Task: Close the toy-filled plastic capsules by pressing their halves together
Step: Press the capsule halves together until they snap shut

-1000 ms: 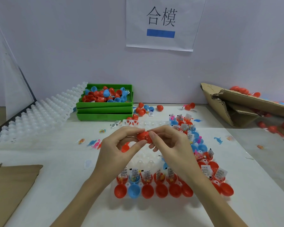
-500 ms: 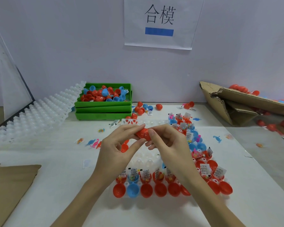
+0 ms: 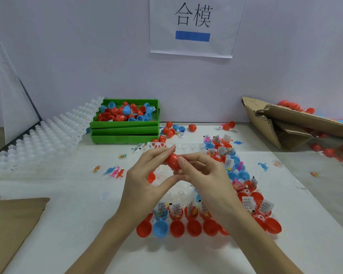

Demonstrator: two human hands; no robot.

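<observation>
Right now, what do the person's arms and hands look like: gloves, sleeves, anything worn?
Both are bare. The left hand and right hand wear no gloves, rings or watch that show, and both forearms are uncovered to the picture's lower edge, so no sleeve is seen. Fingernails are short and unpainted.

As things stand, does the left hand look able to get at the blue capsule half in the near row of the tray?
Probably not right away: the left hand and the right hand both grip the red capsule. The blue capsule half lies uncovered just right of the left forearm, so its path looks free once that hand lets go.

Bare forearms, no sleeves, unadorned fingers
</observation>
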